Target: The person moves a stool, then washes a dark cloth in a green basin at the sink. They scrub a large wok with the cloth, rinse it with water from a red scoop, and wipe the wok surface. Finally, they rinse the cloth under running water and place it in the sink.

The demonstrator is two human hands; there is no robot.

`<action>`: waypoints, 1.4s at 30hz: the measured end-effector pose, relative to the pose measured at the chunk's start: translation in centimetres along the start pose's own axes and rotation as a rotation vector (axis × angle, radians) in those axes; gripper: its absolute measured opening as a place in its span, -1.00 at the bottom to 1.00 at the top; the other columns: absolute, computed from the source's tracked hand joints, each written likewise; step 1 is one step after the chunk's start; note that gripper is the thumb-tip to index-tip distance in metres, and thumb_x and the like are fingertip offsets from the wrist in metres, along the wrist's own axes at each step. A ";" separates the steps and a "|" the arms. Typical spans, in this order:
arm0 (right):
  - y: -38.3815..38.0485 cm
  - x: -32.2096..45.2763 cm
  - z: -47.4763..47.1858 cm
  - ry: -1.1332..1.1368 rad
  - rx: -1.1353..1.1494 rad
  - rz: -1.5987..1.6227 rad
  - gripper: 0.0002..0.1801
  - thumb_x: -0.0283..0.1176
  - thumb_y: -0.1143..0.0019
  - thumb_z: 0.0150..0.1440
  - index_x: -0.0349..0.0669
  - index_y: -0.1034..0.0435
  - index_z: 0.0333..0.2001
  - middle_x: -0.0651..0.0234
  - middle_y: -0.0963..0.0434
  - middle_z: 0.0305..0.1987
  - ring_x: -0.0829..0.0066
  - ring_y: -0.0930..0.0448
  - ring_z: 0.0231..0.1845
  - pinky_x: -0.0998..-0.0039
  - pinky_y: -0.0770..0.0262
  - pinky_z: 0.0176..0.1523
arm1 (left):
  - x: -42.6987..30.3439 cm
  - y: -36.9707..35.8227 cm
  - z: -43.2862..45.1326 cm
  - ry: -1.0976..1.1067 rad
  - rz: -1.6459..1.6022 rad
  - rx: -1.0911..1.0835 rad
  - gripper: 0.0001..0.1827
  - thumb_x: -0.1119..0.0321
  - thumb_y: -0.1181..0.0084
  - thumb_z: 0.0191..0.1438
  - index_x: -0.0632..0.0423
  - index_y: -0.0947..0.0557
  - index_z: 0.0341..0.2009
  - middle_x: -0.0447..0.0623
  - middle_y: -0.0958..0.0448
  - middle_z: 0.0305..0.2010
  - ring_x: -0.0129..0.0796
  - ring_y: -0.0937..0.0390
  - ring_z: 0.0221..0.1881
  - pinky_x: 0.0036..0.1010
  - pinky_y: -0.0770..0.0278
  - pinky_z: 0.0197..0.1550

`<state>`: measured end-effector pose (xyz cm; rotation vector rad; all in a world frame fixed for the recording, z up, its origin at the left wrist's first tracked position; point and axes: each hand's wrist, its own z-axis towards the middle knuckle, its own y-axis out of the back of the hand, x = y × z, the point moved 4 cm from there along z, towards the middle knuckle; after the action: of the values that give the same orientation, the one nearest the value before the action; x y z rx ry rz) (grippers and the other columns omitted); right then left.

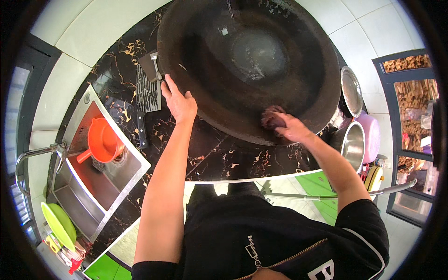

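A very large dark wok [224,80] fills the upper middle of the picture, with a few pale patches on its inner surface. My right hand [292,128] grips a dark reddish-brown scrubbing pad [273,118] against the wok's near inner wall. On the wok's left rim rests my left hand [180,103], fingers apart and holding nothing. Just left of that hand, a cleaver [148,87] with a black handle lies on the black marbled countertop [210,157]. A metal utensil [156,66] lies beside the wok near the cleaver's upper end.
At left is a steel double sink [127,182] holding an orange plastic dipper [105,140], with a faucet [59,150] beside it. A green basin [59,225] stands lower left. To the right are a metal lid [351,91], a steel pot [353,147] and a pink basin [371,138].
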<state>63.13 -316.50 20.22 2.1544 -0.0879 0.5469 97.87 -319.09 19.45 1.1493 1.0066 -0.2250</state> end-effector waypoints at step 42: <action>10.1 -19.9 24.8 -0.513 -0.606 -0.511 -0.24 -0.47 0.01 -0.12 0.23 0.05 0.17 0.15 -0.16 0.03 0.12 -0.22 0.01 0.17 -0.18 0.00 | -1.7 -1.5 0.2 0.055 0.336 0.065 -0.48 0.51 0.13 0.01 -0.08 -0.24 0.12 0.33 0.07 0.19 0.14 0.06 0.21 -0.25 0.05 0.19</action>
<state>51.30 -344.74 6.90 1.5796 0.0192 -0.3071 96.08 -320.45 19.82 1.3702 0.8430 0.0428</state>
